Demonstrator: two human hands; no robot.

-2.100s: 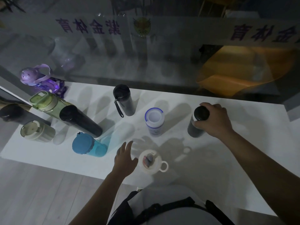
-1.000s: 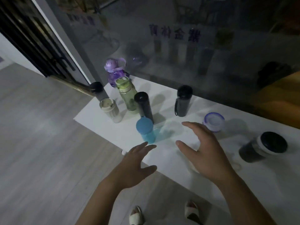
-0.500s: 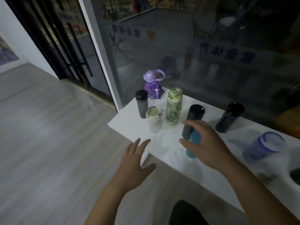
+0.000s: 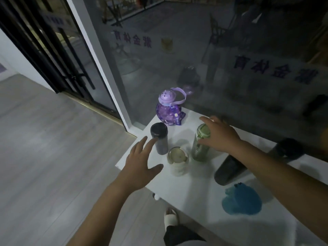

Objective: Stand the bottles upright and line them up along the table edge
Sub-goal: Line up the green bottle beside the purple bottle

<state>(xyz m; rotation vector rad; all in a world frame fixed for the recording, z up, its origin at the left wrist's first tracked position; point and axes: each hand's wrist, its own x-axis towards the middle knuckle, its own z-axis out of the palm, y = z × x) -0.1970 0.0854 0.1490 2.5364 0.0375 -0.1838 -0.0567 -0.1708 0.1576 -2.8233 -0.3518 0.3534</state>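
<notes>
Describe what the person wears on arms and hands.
The left hand and right hand are ungloved, no rings visible. The left forearm and right forearm show no sleeve, watch or band within the frame. Dim light could hide small items.

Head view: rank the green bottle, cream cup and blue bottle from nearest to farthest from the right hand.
1. Green bottle, under the right hand, which grips its top.
2. Cream cup, just left of that bottle, toward the near edge.
3. Blue bottle, farther right, by the near edge.
</notes>
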